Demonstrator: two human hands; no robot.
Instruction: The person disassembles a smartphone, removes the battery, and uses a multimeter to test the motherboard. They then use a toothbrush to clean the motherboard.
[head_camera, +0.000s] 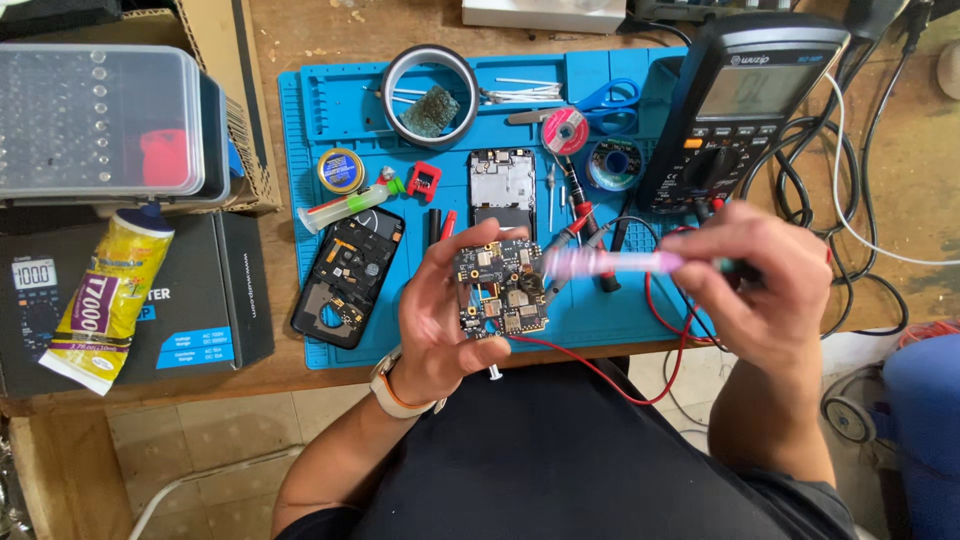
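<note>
Cradling a small phone circuit board (502, 288) upright in my left hand (445, 320), fingers curled around its edges so the component side faces me, I keep it lifted above the near edge of the blue silicone mat (320, 130). My right hand (765, 290) is closed around a slim pink-and-white tool (615, 263), blurred, whose tip reaches the board's right side. Farther out lie a black phone shell (348, 278), a bare metal phone frame (502, 188), a glossy tape roll (430, 95) and a bulky dark multimeter (745, 105) at far right.
</note>
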